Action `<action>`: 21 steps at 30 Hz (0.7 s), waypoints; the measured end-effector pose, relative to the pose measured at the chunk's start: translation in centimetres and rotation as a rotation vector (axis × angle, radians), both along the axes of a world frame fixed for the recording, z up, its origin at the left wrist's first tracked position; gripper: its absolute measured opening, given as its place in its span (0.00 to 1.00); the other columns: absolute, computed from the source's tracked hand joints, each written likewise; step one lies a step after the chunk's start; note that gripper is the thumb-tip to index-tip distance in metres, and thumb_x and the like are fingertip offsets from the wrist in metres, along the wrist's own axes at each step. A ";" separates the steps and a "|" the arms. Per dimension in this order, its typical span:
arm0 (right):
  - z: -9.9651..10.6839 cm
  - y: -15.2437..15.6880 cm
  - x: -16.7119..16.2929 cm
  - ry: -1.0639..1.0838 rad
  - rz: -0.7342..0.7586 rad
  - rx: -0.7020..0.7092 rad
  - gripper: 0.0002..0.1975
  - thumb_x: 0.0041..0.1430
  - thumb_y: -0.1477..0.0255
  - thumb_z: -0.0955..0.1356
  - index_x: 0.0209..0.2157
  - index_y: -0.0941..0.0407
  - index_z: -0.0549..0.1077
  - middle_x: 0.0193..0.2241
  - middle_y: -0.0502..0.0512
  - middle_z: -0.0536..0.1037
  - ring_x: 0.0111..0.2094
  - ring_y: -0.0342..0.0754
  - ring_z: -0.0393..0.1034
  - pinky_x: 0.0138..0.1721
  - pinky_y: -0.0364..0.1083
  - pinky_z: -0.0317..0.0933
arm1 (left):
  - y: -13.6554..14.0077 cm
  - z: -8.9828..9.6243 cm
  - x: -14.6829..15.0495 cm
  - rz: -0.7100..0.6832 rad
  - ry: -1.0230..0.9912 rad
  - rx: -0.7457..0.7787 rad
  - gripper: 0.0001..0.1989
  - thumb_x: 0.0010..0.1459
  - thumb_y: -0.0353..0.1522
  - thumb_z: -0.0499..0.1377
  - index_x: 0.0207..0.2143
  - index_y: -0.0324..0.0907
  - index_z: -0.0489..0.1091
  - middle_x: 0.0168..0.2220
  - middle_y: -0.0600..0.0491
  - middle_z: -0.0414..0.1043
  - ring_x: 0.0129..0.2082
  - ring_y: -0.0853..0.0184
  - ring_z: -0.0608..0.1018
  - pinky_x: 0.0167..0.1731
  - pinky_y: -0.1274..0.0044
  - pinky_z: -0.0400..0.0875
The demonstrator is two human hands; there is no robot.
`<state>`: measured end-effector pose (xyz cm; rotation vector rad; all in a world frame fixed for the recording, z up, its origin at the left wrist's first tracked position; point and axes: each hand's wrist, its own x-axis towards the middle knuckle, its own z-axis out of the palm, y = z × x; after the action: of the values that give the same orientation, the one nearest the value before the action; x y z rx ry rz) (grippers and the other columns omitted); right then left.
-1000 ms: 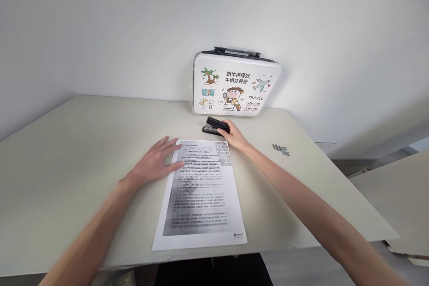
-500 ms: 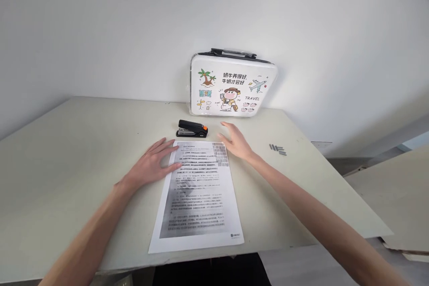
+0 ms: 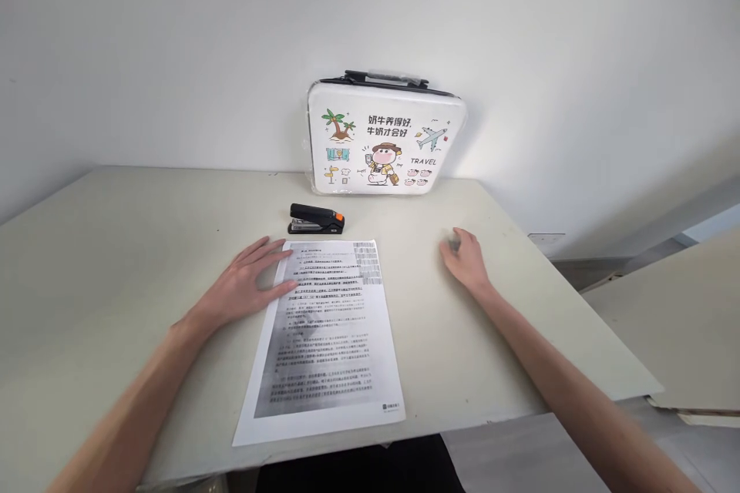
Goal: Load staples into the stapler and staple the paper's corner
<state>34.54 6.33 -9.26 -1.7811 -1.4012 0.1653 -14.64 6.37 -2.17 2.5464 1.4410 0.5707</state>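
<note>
My left hand (image 3: pixel 246 281) lies flat with its fingers spread, thumb and fingertips on the left edge of a printed sheet of paper (image 3: pixel 321 339). To the right of the sheet, my right hand (image 3: pixel 467 262) is closed, its fingers curled over the spot where the staple strips lay. A bit of grey, the staples (image 3: pixel 454 243), shows between thumb and fingers; the rest is hidden by the hand. Just beyond the top edge of the paper a black stapler (image 3: pixel 316 219) with an orange button rests on its base.
A white cartoon-printed case (image 3: pixel 385 139) with a black handle stands against the wall at the back of the pale table (image 3: pixel 144 246). A light-coloured panel or surface (image 3: pixel 664 308) is beyond the table's right edge.
My right hand has moved right, away from the paper's top right corner, and closed over the grey staple strips. The left hand stays on the paper's edge. The view has shifted slightly.
</note>
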 end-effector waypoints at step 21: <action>2.9 10.4 -16.2 0.444 0.818 -0.145 0.29 0.61 0.74 0.61 0.63 0.49 0.71 0.66 0.50 0.71 0.69 0.50 0.63 0.71 0.58 0.55 | -0.2 -0.2 -0.2 -0.001 0.000 -0.001 0.35 0.63 0.61 0.57 0.63 0.53 0.71 0.71 0.55 0.63 0.73 0.52 0.60 0.72 0.58 0.57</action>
<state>18.31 16.75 -6.36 -1.0737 -1.7149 1.0425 -14.83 6.19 -2.39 2.5462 1.4403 0.5699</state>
